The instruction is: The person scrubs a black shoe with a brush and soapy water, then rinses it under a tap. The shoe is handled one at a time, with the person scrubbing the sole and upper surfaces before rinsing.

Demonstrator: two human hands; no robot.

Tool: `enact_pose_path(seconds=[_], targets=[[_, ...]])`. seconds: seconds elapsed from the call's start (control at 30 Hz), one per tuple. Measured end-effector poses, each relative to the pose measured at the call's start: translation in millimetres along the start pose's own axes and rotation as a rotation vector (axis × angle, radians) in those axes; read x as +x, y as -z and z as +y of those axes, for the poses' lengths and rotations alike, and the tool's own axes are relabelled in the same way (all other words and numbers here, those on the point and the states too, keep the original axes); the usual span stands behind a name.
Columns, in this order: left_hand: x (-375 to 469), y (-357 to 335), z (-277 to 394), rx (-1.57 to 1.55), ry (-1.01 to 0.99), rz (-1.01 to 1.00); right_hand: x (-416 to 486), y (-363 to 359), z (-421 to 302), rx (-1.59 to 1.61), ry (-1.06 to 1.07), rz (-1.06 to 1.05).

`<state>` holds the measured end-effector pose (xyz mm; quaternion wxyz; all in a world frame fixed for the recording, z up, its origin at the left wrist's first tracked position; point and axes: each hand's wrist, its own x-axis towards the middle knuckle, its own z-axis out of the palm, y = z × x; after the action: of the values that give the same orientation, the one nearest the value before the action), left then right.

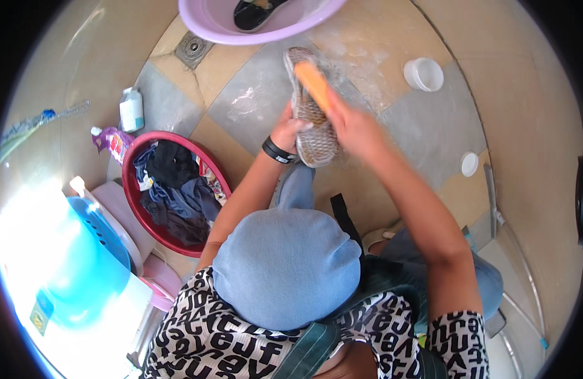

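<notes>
A wet shoe (pixel 315 132) is held sole up over the tiled floor, its toe and heel running roughly away from me. My left hand (pixel 291 128), with a black wristband, grips the shoe's left edge. In my right hand (pixel 350 121) is an orange scrubbing brush (pixel 312 81), laid against the far half of the sole; this hand is blurred. The brush's bristles are hidden. Beyond the shoe stands a light purple basin (pixel 253 39) with a black shoe (pixel 253 15) in it.
At the left stands a red basin (pixel 130 189) full of clothes, near a purple packet (pixel 112 142) and a white bottle (pixel 131 110). A floor drain (pixel 193 47) lies near the purple basin. An open white tub (pixel 424 75) and a round white lid (pixel 469 164) are at the right.
</notes>
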<state>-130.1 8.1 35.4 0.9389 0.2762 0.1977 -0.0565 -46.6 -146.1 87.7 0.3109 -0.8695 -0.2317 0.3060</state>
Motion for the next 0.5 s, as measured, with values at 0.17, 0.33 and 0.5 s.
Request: enact_pose_path(seconds=[0.17,0.33,0.5], targets=[[-15,0,-16,-0.103,-0.046,0.115,-30,4,10,-0.046,-0.016,-0.106],[-14,10,7,-0.17,-0.181,0.016,-30,10,-27,-0.14,0.072,-0.101],[-27,-20,10,-0.036,-0.092,0.076,1,28,-14,-0.122,-0.039,0.044]])
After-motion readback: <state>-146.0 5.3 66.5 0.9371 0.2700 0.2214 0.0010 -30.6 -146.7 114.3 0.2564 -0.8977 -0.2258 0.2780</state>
